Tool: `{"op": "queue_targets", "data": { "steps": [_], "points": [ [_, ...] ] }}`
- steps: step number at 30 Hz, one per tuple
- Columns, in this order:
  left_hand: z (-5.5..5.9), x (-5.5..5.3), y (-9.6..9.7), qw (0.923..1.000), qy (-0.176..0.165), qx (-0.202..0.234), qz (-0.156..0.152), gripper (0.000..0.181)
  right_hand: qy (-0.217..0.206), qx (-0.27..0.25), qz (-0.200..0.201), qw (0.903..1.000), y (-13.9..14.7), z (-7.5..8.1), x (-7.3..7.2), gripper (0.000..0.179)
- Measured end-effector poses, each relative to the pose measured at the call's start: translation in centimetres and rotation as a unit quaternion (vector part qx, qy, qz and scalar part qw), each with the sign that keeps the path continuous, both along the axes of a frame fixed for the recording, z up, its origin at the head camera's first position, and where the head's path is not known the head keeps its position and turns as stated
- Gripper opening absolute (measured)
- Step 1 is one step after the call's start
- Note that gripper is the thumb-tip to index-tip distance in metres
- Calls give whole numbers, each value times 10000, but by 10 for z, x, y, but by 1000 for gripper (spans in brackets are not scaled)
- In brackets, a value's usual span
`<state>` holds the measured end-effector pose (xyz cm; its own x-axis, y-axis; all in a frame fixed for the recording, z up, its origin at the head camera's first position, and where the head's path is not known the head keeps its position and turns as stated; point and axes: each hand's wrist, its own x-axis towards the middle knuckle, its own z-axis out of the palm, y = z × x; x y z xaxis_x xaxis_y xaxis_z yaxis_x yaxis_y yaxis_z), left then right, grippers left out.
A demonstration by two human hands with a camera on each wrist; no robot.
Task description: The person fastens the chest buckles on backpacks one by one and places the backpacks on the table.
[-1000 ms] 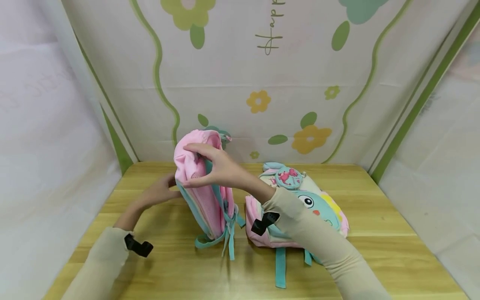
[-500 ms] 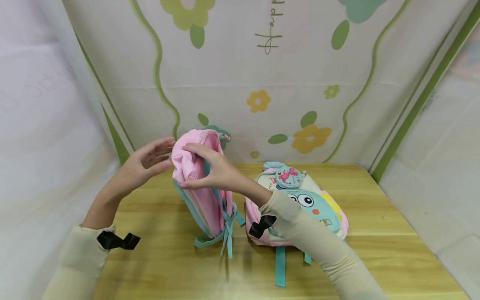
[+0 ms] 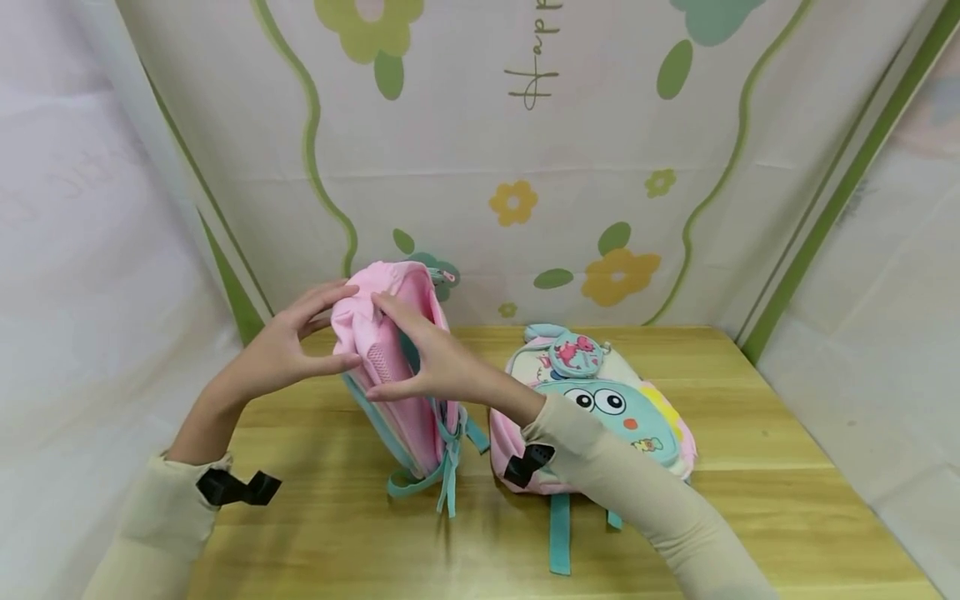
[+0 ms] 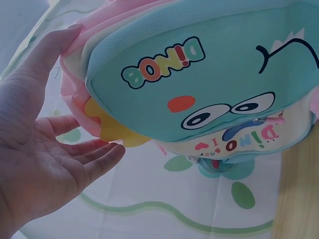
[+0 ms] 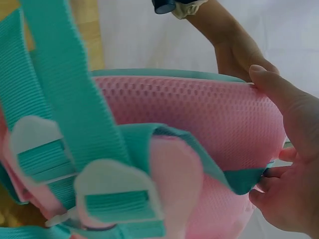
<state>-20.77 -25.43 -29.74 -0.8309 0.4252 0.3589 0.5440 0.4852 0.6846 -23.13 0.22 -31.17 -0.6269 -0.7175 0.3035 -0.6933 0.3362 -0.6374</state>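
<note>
A pink and teal children's backpack (image 3: 408, 417) stands on end at the left of centre, between both hands. My left hand (image 3: 273, 354) holds its upper left side, thumb and fingers spread around the edge. In the left wrist view the teal front panel (image 4: 164, 117) shows a printed cartoon face and "DINO" lettering, with yellow spikes (image 4: 119, 134) beside the fingers. My right hand (image 3: 446, 358) grips the opposite side. The right wrist view shows its thumb and fingers at the pink mesh back (image 5: 209, 104), near teal shoulder straps (image 5: 70, 94) with pale buckles (image 5: 117, 194).
A second backpack (image 3: 637, 425) with a dinosaur face and a round pouch (image 3: 576, 357) lies on the wooden table (image 3: 787, 508) at right, under the right forearm. Its teal strap (image 3: 559, 533) trails toward the front. A flower-printed cloth (image 3: 450, 125) hangs behind the table.
My left hand rises from low behind the backpack, swings out to its left, then comes onto its upper side. The backpack's top shifts slightly left, with my right hand staying on it.
</note>
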Motion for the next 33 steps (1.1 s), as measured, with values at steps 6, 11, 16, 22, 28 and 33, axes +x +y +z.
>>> {"op": "queue_targets", "data": {
  "steps": [6, 11, 16, 22, 28, 33],
  "points": [
    [1, 3, -7, 9998, -20, -15, 209, 87, -58, 121, 141, 9998, 4, -17, -2, 117],
    [1, 4, -10, 9998, -1, -7, 223, 86, -204, 323, 82, 9992, 13, -29, 0, 116],
    [1, 5, -13, 9997, -39, -28, 252, 86, 58, 540, 163, 9984, 19, -45, 2, 115],
    [-2, 4, -17, 9996, -112, -49, 272, 87, 103, 357, 144, 9992, 25, -63, 2, 120],
    [-2, 7, -21, 9993, -132, -99, 345, 86, -94, 416, -46, 9991, 31, -75, 8, 124],
    [0, 7, -23, 9994, -65, -125, 310, 86, -121, 623, -70, 9980, 37, -82, 10, 130]
  ]
}}
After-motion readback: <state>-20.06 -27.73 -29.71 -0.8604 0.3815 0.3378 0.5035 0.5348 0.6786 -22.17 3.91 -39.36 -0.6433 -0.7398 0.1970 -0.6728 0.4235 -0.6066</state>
